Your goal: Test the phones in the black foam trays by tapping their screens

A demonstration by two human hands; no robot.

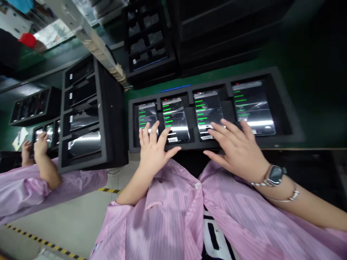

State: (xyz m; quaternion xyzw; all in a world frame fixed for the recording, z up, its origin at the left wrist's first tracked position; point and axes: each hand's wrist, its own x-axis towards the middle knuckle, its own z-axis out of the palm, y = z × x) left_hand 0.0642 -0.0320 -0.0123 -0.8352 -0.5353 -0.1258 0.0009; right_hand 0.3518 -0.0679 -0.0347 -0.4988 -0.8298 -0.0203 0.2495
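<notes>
A black foam tray (287, 119) lies in front of me on the green bench, holding several phones with lit screens showing green text lines. My left hand (153, 146) is open, fingers spread over the bottom of the two left phones (148, 115) (175, 117). My right hand (238, 146) is also open and flat, its fingertips resting on the lower end of the third phone (207, 113) and reaching toward the fourth phone (253, 106). A watch and bracelets sit on my right wrist. Neither hand holds anything.
A tall stack of black foam trays (108, 119) stands to the left of my tray. More stacked trays (151, 43) stand behind. At far left a co-worker's hands (35, 148) in pink sleeves touch phones in another tray. The floor with yellow-black tape lies below.
</notes>
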